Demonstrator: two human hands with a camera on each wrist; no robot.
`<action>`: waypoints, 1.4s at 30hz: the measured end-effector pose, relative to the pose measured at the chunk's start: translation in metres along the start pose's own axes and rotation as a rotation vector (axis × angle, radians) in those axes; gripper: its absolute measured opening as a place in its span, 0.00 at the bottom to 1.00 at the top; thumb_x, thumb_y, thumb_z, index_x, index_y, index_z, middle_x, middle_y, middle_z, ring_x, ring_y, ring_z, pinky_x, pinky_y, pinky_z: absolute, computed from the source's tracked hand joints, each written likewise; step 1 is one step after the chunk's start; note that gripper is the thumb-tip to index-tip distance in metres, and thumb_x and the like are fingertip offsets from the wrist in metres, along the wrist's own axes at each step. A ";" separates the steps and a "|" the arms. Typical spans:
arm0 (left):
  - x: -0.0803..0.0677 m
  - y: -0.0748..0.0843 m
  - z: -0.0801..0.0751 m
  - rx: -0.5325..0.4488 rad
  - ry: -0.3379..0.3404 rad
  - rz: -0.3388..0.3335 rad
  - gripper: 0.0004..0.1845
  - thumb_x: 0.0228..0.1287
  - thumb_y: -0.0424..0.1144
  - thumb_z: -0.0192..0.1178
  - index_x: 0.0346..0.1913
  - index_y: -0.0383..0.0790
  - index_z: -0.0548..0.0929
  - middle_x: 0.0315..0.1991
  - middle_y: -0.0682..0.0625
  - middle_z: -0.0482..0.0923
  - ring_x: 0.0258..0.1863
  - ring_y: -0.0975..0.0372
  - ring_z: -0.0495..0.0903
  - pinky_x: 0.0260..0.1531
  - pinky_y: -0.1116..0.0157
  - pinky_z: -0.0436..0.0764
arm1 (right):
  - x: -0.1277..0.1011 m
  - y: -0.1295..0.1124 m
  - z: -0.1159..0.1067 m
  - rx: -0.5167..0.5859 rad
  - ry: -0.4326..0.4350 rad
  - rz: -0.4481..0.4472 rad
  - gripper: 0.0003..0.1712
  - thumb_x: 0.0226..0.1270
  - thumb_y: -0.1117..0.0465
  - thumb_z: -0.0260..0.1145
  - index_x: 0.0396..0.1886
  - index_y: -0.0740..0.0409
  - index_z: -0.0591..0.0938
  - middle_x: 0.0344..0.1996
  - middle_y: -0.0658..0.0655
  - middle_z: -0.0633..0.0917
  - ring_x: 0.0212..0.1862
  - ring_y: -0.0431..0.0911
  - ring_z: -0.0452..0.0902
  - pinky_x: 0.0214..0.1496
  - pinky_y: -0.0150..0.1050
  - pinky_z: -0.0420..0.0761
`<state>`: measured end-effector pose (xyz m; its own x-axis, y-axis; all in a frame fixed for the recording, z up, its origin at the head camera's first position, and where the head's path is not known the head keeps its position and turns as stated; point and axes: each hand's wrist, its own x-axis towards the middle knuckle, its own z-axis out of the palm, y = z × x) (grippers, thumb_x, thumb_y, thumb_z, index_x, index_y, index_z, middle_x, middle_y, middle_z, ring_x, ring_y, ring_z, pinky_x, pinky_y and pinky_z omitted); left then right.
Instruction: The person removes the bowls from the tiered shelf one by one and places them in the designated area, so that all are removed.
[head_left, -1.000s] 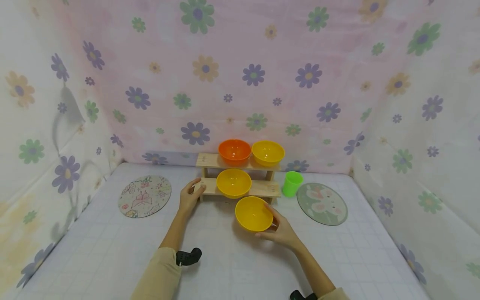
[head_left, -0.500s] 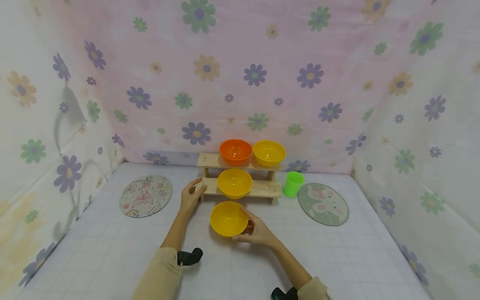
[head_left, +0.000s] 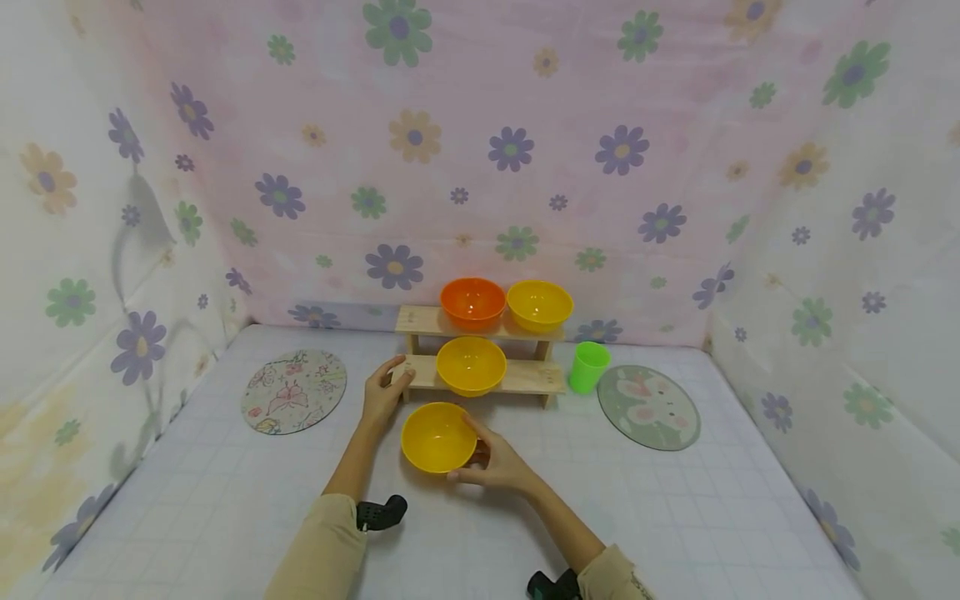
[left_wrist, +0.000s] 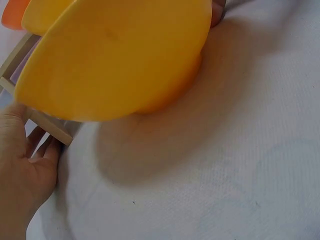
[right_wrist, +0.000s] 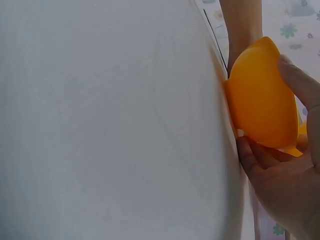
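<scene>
A yellow bowl (head_left: 439,439) is in my right hand (head_left: 498,467), held by its right side in front of a two-step wooden stand (head_left: 528,377). In the left wrist view this bowl (left_wrist: 125,60) looms large and tilted, with a shadow on the cloth beneath it. My left hand (head_left: 383,397) grips the left end of the stand's lower step, fingers reaching under the board. On that lower step rests another yellow bowl (head_left: 471,367). The upper step carries an orange bowl (head_left: 472,304) and, beside it, a third yellow bowl (head_left: 540,306).
A green cup (head_left: 589,367) stands just right of the stand. Round mats lie on either side: a butterfly-patterned mat (head_left: 294,392) at left, a green rabbit mat (head_left: 649,408) at right. Flower-printed cloth walls (head_left: 450,108) enclose the white-covered table (head_left: 712,517).
My right hand has carried the yellow bowl leftward, from below the stand's right half to near my left forearm. The left hand keeps its place on the stand.
</scene>
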<state>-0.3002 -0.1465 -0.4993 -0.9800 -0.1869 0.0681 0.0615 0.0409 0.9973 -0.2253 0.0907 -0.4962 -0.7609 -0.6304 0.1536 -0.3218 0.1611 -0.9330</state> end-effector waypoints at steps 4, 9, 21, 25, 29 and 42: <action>0.001 -0.002 0.001 -0.005 0.010 0.006 0.26 0.63 0.39 0.62 0.63 0.36 0.72 0.64 0.38 0.68 0.57 0.49 0.72 0.40 0.79 0.73 | 0.002 0.001 0.002 -0.020 -0.010 -0.011 0.51 0.56 0.62 0.71 0.72 0.68 0.52 0.69 0.71 0.59 0.51 0.56 0.76 0.50 0.38 0.79; 0.002 -0.006 0.000 -0.002 0.014 0.023 0.26 0.62 0.39 0.62 0.62 0.34 0.73 0.63 0.37 0.68 0.56 0.48 0.72 0.42 0.75 0.75 | -0.001 -0.009 0.003 -0.025 -0.025 -0.016 0.46 0.58 0.66 0.69 0.70 0.74 0.55 0.66 0.75 0.61 0.52 0.62 0.75 0.52 0.43 0.78; -0.002 -0.011 0.001 -0.035 0.013 0.092 0.26 0.60 0.41 0.63 0.59 0.33 0.75 0.59 0.35 0.72 0.53 0.49 0.75 0.48 0.66 0.77 | -0.020 -0.038 -0.022 -0.027 0.302 0.001 0.28 0.54 0.73 0.69 0.54 0.74 0.70 0.49 0.77 0.73 0.49 0.71 0.73 0.47 0.55 0.79; -0.001 -0.007 0.002 -0.027 0.020 0.028 0.25 0.63 0.37 0.62 0.61 0.32 0.73 0.60 0.34 0.70 0.54 0.51 0.74 0.43 0.75 0.75 | -0.018 -0.039 -0.038 -0.002 0.440 -0.014 0.28 0.52 0.75 0.69 0.54 0.74 0.70 0.46 0.73 0.74 0.47 0.70 0.72 0.45 0.50 0.80; -0.001 -0.005 0.001 -0.026 0.023 0.012 0.25 0.63 0.36 0.61 0.62 0.32 0.72 0.60 0.34 0.71 0.54 0.53 0.75 0.41 0.77 0.75 | -0.010 -0.040 -0.054 -0.006 0.498 -0.040 0.35 0.52 0.76 0.69 0.60 0.75 0.66 0.50 0.73 0.72 0.50 0.68 0.71 0.47 0.57 0.77; 0.001 0.000 0.000 -0.053 0.012 0.019 0.24 0.62 0.33 0.61 0.60 0.30 0.73 0.59 0.32 0.72 0.51 0.53 0.75 0.37 0.79 0.74 | 0.028 -0.043 -0.076 0.041 0.275 0.010 0.45 0.55 0.74 0.66 0.70 0.69 0.55 0.64 0.75 0.63 0.62 0.68 0.64 0.57 0.56 0.72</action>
<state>-0.3008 -0.1471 -0.4997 -0.9761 -0.1988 0.0876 0.0907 -0.0069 0.9959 -0.2757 0.1238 -0.4271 -0.8899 -0.3986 0.2218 -0.2948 0.1315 -0.9465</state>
